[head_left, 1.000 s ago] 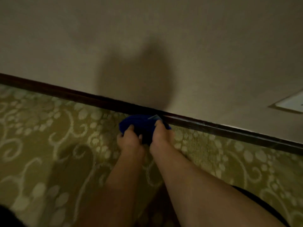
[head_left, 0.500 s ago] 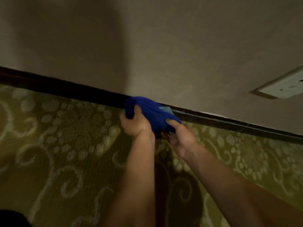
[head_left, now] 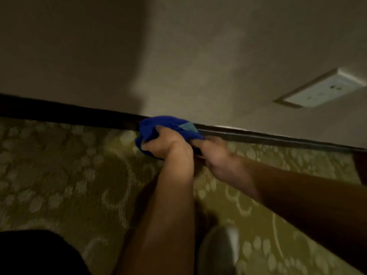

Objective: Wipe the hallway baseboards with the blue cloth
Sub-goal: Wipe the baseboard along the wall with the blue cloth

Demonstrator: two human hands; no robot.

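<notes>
Left hand point(head_left: 168, 142) grips blue cloth point(head_left: 158, 125) — against baseboard point(head_left: 268, 135).

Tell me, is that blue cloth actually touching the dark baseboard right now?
Touching. The head view shows the blue cloth, gripped by the left hand, bunched right over the dark baseboard, hiding a stretch of it with no gap visible.

Single head-worn wide-angle view, which looked forward and steeply down at the dark baseboard point(head_left: 79, 114) from close above; wall lay beyond the baseboard, patterned carpet point(head_left: 59, 175) on its near side, horizon tilted, image motion-blurred
</notes>
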